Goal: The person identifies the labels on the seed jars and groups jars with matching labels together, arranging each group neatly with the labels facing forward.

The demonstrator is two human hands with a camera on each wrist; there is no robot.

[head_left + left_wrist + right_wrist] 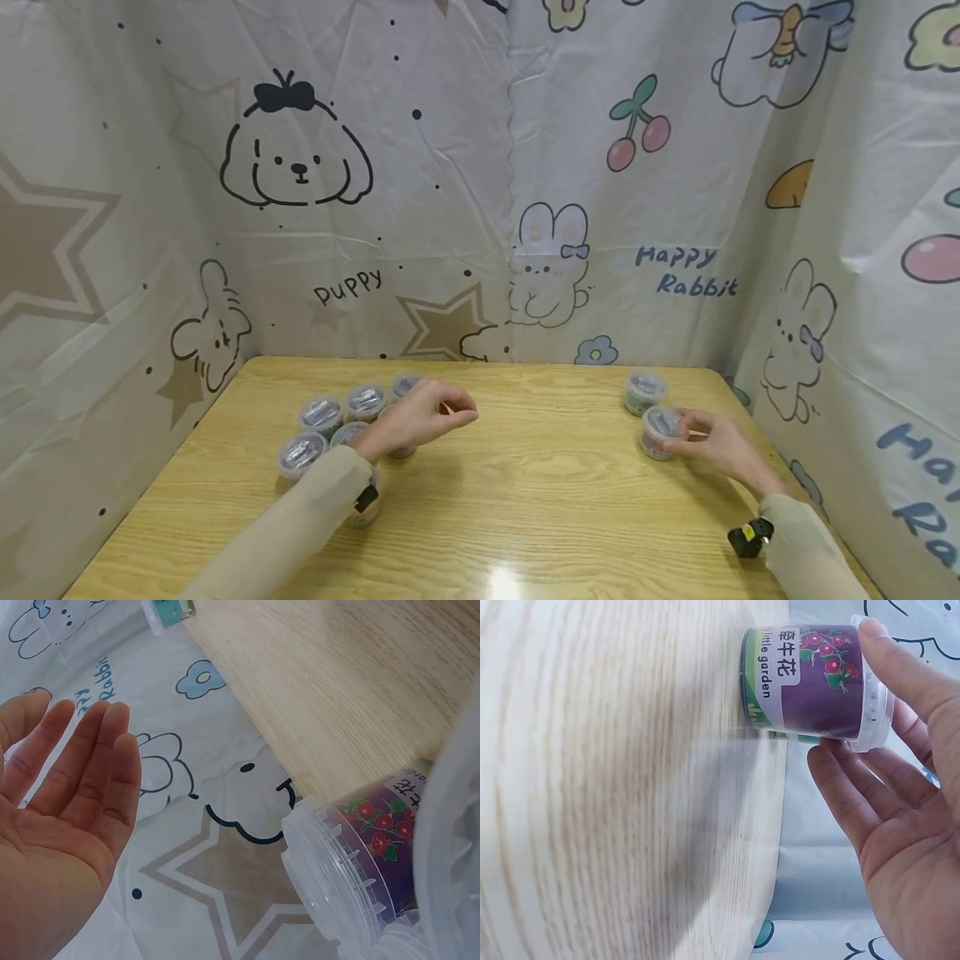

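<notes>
Right hand [716, 447]: pinching the purple tub [659, 434]
Green tub [642, 393]: eleven o'clock from it
Left hand [422, 413]: relaxed, empty
Clustered tubs [322, 416]: its nine o'clock

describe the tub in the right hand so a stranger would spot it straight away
Find the wooden table, then the right hand at its right side. The lidded tub it holds is the one. Its purple label with red flowers sets it apart from the green tub just behind.

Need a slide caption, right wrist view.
Right hand gripping a purple-labelled "little garden" tub near its clear lid, wood-grain table alongside.
</notes>
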